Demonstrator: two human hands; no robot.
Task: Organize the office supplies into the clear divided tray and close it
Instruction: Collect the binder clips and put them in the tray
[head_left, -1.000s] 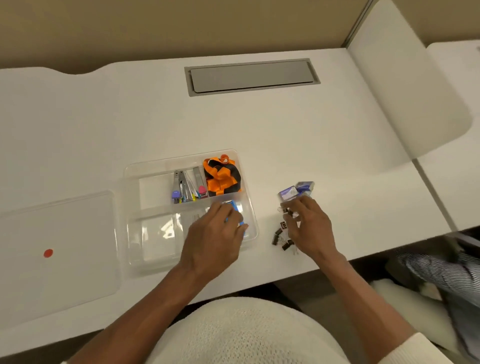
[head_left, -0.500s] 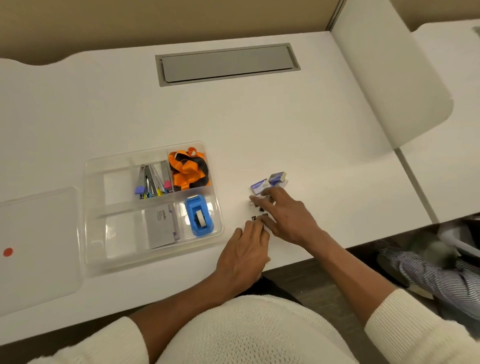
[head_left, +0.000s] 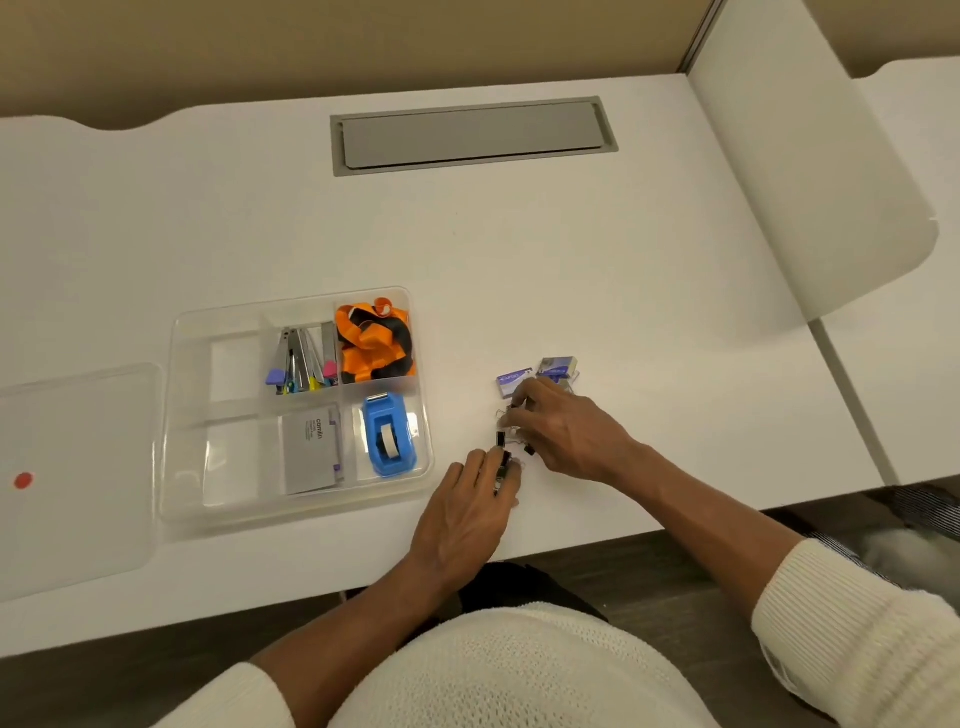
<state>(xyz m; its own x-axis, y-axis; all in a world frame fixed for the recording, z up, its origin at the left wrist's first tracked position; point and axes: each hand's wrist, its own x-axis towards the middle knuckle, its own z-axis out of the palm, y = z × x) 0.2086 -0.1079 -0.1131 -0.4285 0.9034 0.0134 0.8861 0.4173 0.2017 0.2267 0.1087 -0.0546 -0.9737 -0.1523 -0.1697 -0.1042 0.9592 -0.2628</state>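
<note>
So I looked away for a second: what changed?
The left hand let go of the tape dispenser, now in the tray, and moved right to the binder clips beside the right hand. Boxes, lid unchanged.

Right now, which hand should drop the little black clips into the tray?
Probably the left hand: it's already on the black clips and sits nearer the clear tray than the right hand.
</note>
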